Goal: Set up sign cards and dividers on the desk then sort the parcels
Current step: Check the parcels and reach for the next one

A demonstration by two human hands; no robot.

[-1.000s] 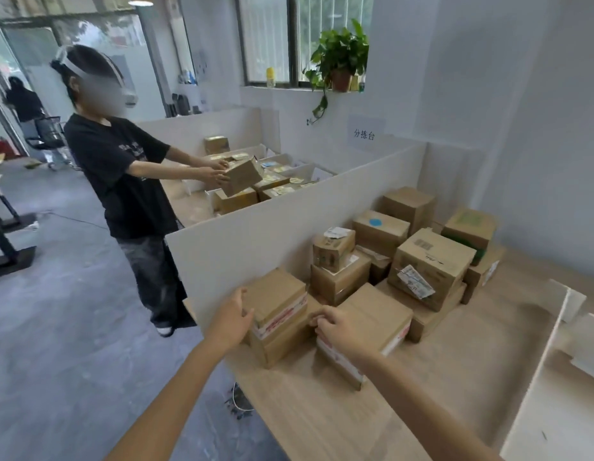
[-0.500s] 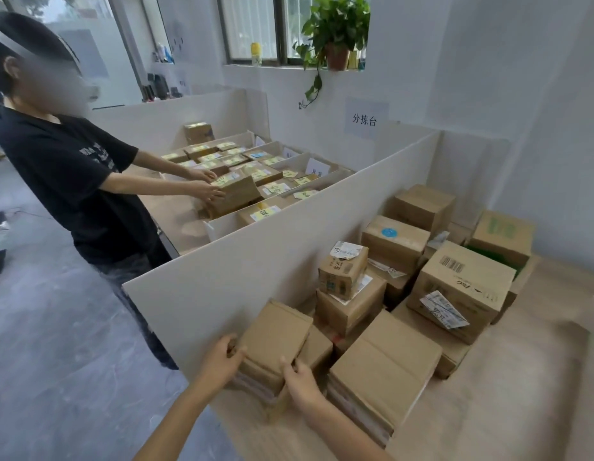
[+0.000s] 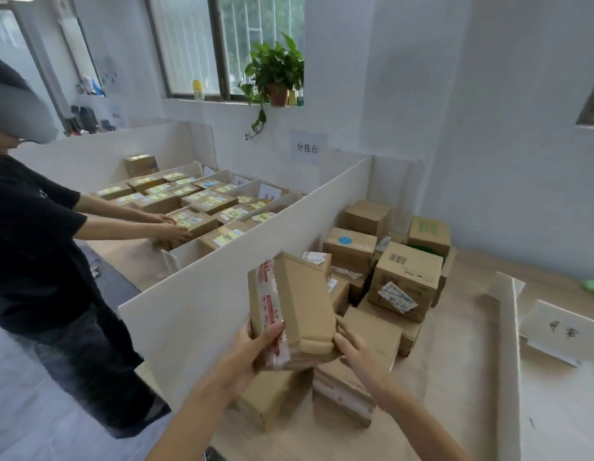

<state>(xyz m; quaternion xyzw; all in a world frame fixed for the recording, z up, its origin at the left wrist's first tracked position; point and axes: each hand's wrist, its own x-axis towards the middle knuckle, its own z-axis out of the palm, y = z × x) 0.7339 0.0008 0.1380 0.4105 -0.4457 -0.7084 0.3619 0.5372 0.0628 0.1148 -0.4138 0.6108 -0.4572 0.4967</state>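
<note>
I hold a brown cardboard parcel (image 3: 302,301) with red-printed tape along one side, lifted and tilted above the desk. My left hand (image 3: 255,344) grips its taped left side and my right hand (image 3: 354,351) holds its lower right corner. Below it lie two more parcels (image 3: 272,397), and a pile of several cardboard boxes (image 3: 405,277) stands behind. A tall white divider (image 3: 222,294) runs along the left of the pile. A lower white divider (image 3: 508,344) stands to the right, with a white sign card (image 3: 561,331) bearing handwriting beyond it.
Another person in a black shirt (image 3: 29,244) stands at the left, both hands on a box in a neighbouring bay filled with labelled parcels (image 3: 196,201). A potted plant (image 3: 275,74) sits on the window sill. A green object (image 3: 593,285) lies at the far right.
I have lifted the taped parcel off the stack and tilted it upright toward me. The view has moved closer to the desk and to the right.
</note>
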